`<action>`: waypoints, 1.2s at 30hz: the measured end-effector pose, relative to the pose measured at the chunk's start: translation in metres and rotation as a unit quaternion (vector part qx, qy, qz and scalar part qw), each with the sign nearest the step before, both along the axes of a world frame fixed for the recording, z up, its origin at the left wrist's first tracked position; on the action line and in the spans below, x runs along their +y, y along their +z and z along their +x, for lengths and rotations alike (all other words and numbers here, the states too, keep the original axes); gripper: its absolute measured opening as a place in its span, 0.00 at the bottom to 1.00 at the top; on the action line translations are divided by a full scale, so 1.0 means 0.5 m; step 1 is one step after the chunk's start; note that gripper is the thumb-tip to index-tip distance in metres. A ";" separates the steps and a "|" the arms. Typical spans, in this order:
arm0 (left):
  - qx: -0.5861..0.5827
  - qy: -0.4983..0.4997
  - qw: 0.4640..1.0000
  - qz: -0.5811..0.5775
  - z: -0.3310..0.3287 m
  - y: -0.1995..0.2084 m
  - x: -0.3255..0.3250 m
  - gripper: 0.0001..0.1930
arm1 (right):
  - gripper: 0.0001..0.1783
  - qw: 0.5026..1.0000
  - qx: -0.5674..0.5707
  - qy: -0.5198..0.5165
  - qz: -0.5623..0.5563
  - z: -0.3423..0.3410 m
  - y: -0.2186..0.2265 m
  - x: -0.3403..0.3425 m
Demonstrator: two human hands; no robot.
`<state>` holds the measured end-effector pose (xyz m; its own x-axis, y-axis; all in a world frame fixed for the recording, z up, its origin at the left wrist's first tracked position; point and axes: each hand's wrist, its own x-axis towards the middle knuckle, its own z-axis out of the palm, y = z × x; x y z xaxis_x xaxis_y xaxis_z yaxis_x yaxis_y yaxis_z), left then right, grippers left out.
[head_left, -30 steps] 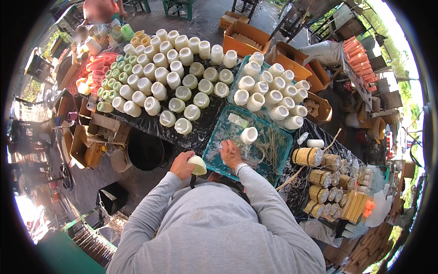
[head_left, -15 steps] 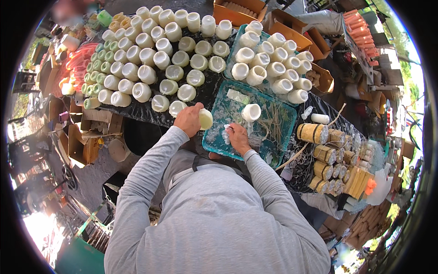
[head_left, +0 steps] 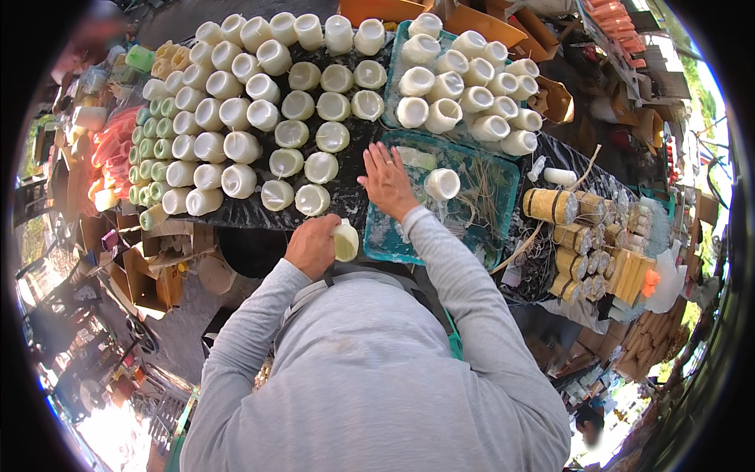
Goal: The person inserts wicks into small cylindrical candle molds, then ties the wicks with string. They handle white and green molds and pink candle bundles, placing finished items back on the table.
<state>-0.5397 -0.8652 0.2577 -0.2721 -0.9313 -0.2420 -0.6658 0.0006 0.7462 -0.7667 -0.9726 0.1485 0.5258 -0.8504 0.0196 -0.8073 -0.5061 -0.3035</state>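
Observation:
Near the front edge of the table, my left hand is closed around a pale yellow-green wax candle, its round end facing up. My right hand lies palm down with fingers stretched, over the black plastic sheet beside the left rim of the teal tray; it holds nothing. Inside that tray stand a white candle and a pale block, with loose strands of wick string to their right. Just beyond my left hand, the nearest candle of the table rows stands upright.
Rows of white candles cover the table's left half, with smaller green ones at their left. A second teal tray behind holds several white candles. Tied yellowish bundles lie at the right. Cardboard boxes sit below left.
My right hand has left the tray's near part, where it gripped something white, and now lies flat farther forward and left. My left hand has lowered toward my body with the candle.

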 end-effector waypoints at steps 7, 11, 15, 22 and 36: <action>0.018 0.053 0.998 0.024 0.046 0.008 0.047 0.14 | 0.44 0.971 0.205 0.123 0.012 0.029 -0.048 -0.083; 0.042 0.094 0.994 -0.023 0.036 0.001 0.022 0.16 | 0.38 0.951 0.267 0.155 0.007 0.023 -0.019 -0.065; 0.058 0.119 0.991 -0.003 0.019 -0.014 -0.042 0.15 | 0.27 0.973 0.100 0.084 0.192 0.005 0.054 -0.059; 0.124 0.153 0.976 0.098 -0.010 -0.043 -0.132 0.15 | 0.45 0.778 -0.338 -0.085 0.522 -0.055 0.199 0.039; 0.419 0.346 0.786 0.294 -0.113 -0.083 -0.073 0.44 | 0.36 0.722 -0.462 -0.160 0.489 -0.045 0.128 0.032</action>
